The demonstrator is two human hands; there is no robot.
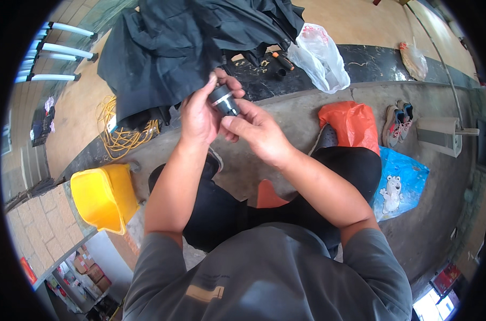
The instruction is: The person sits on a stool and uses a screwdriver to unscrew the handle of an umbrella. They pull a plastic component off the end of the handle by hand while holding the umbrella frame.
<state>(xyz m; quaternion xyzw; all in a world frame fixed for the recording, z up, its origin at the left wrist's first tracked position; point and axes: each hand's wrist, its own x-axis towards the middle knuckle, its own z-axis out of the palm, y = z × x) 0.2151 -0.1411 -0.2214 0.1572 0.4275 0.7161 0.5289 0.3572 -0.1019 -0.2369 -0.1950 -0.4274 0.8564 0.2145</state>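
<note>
Rough grey concrete floor (pixel 285 115) below, tan tiles beyond. Big black crumpled cloth (pixel 168 48) ahead, yellow plastic bucket (pixel 101 195) at left, orange plastic bag (pixel 350 120) at right. Small black round cylinder part (pixel 223 100) held up between left hand (pixel 200 115) and right hand (pixel 256 131), both grips closed around it.

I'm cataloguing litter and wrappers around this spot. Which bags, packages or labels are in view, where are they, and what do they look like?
Clear plastic bag: by the dark ledge, crumpled, red print.
Orange plastic bag: floor, right of the hands.
Blue plastic bag: floor, beside the right knee, white bear picture.
Small clear bag: far right on the ledge.
</note>
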